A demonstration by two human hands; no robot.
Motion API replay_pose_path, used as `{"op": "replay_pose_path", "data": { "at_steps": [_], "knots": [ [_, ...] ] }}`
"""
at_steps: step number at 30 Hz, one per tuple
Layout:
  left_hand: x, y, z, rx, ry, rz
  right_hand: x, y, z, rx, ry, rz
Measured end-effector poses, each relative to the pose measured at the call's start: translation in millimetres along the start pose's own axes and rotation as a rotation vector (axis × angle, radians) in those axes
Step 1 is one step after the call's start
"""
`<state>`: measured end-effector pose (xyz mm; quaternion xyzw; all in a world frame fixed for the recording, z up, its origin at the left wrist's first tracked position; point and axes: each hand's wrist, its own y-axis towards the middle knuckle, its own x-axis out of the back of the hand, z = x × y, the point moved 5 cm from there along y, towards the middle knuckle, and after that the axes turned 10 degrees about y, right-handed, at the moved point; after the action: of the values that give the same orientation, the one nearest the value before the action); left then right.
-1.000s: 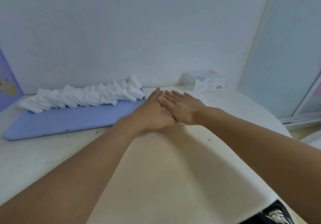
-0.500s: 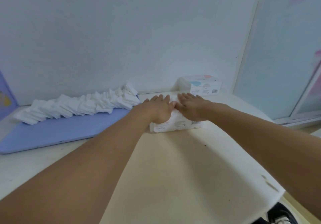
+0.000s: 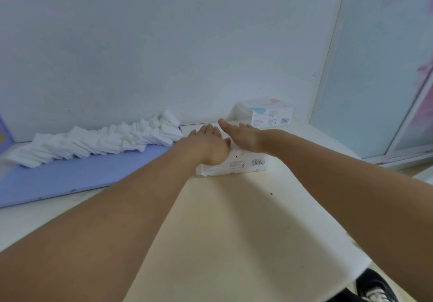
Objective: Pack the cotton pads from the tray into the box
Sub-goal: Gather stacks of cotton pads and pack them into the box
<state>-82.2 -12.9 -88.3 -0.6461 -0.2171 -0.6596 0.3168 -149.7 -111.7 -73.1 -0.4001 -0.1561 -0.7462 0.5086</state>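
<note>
A long row of white cotton pads (image 3: 100, 141) lies along the back edge of the blue tray (image 3: 70, 177) at the left. Right of the tray stands a white box (image 3: 236, 164) with a barcode on its front side. Both my hands lie flat on the top of this box, side by side. My left hand (image 3: 208, 144) covers the box's left part, its fingers pointing away from me. My right hand (image 3: 243, 135) rests palm down on the right part, its fingers stretched toward the wall. Most of the box's top is hidden under them.
A second white box (image 3: 267, 113) with a coloured print stands against the wall behind my right hand. The cream table (image 3: 234, 231) ends in a rounded edge at the right. A frosted sliding door (image 3: 375, 67) is at the far right, and a shoe (image 3: 375, 290) shows below the table.
My hands, overlapped a second ago, have spread apart and now lie side by side on the box. The right hand has reached a little farther toward the wall.
</note>
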Motion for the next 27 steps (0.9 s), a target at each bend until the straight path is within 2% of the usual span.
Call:
{"op": "replay_pose_path", "data": {
  "at_steps": [3, 7, 10, 12, 13, 14, 16, 17, 18, 20, 21, 24, 27],
  "knots": [
    [0, 3, -7, 0.015, -0.008, 0.095, -6, -4, 9, -0.003, 0.023, -0.025],
    [7, -4, -16, 0.043, -0.07, -0.016, -1, -15, 13, -0.009, 0.259, 0.061],
    [6, -6, -18, 0.039, -0.079, -0.007, 10, -17, 10, -0.037, 0.283, 0.049],
    [3, -7, -16, 0.029, -0.1, -0.003, 12, -17, 8, 0.016, 0.307, 0.057],
    [2, -6, -14, 0.018, -0.094, -0.021, 15, -18, 7, 0.089, 0.339, -0.002],
    [3, -7, -14, -0.003, -0.082, -0.055, 24, -21, 5, 0.193, 0.387, -0.142],
    [9, -9, -12, -0.044, -0.142, -0.193, 45, -29, -9, 0.347, 0.455, -0.562],
    [15, -11, -7, -0.042, -0.225, -0.296, 51, -30, -23, 0.313, 0.502, -0.696],
    [21, -15, 2, -0.006, -0.341, -0.416, 52, -26, -40, 0.223, 0.598, -0.729],
    [28, -22, 26, 0.133, -0.62, -0.605, 37, -18, -66, 0.002, 0.923, -0.566],
    [24, -22, 37, 0.201, -0.756, -0.604, 27, -14, -73, -0.07, 1.032, -0.464],
    [-5, -23, 44, 0.225, -0.997, -0.42, 12, -10, -75, -0.091, 1.089, -0.343],
    [-24, -26, 43, 0.231, -1.083, -0.403, 8, -14, -69, -0.09, 1.112, -0.346]
  ]
}}
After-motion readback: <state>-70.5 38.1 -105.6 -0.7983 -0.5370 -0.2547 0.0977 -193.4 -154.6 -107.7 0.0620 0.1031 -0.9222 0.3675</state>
